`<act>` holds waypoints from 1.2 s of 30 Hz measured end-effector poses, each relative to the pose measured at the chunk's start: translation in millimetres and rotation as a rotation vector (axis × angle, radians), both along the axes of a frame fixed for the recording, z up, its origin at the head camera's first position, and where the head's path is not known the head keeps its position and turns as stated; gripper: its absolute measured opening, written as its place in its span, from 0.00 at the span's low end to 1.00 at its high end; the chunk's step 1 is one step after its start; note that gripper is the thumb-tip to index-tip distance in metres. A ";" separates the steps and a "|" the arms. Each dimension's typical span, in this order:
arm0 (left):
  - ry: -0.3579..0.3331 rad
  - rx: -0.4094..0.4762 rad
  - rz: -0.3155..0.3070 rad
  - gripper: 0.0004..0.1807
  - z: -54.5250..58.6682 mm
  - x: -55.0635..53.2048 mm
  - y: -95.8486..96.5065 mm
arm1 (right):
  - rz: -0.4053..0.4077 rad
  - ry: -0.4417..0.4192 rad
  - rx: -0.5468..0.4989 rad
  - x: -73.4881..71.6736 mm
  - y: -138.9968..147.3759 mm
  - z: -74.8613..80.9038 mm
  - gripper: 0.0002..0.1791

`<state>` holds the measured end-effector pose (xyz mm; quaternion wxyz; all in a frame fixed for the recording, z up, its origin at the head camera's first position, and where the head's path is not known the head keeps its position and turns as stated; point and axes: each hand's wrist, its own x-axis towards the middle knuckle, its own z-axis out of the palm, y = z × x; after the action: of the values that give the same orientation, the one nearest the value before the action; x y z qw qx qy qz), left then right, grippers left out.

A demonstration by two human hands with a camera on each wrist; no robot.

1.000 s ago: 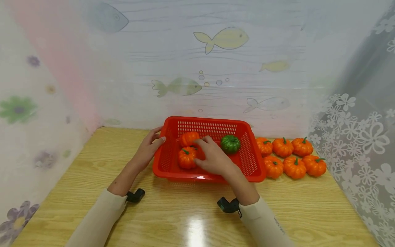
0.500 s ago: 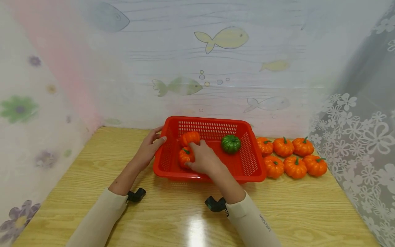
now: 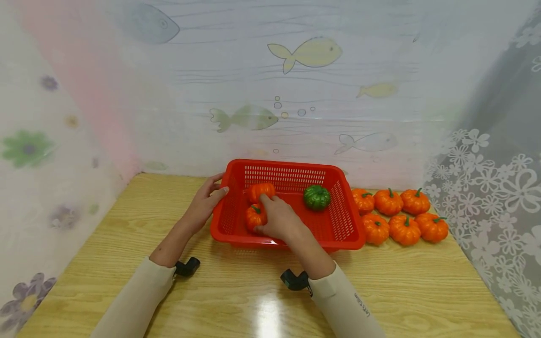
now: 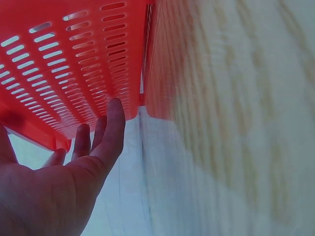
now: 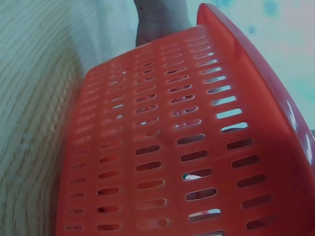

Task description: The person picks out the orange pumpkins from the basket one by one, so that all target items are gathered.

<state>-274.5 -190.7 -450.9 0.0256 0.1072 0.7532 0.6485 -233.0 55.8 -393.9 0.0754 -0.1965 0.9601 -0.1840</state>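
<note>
On the left side of a red plastic basket [image 3: 291, 243], my left hand [image 3: 202, 206] rests with its thumb at the rim. In the left wrist view its fingers [image 4: 116, 118] stretch fairly straight along the slotted outer wall. Inside the basket, my right hand [image 3: 280, 218] grips an orange pumpkin [image 3: 253, 218] with a green stem, its thumb low and fingers at the far side. Touching or just behind it sits another orange pumpkin [image 3: 258, 189]. A green pumpkin [image 3: 317, 197] lies to the right in the basket. The right wrist view shows mostly the basket's front wall [image 5: 162, 142], hiding the grip.
Several orange pumpkins [image 3: 404, 230] stand in two rows on the wooden table [image 3: 228, 295], right of the basket. A fish-patterned curtain [image 3: 296, 94] hangs close behind. Wrist cameras [image 3: 296, 280] are strapped to both forearms.
My right hand has moved left and closed around the front orange pumpkin. The rear pumpkin has shifted slightly. My left hand and the basket look unmoved.
</note>
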 end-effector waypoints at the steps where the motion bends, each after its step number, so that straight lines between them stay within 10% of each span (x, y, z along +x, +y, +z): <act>1: 0.003 0.002 -0.002 0.34 0.2 0.3 0.0 | 0.005 0.002 -0.002 -0.4 0.0 -0.3 0.42; 36: 0.011 -0.001 -0.013 0.34 1.9 2.9 0.7 | 0.100 -0.022 -0.048 8.0 36.0 19.0 0.39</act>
<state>-271.6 -190.0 -448.9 0.0257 0.1159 0.7528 0.6475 -225.0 91.9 -374.9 0.0902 -0.2440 0.9435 -0.2052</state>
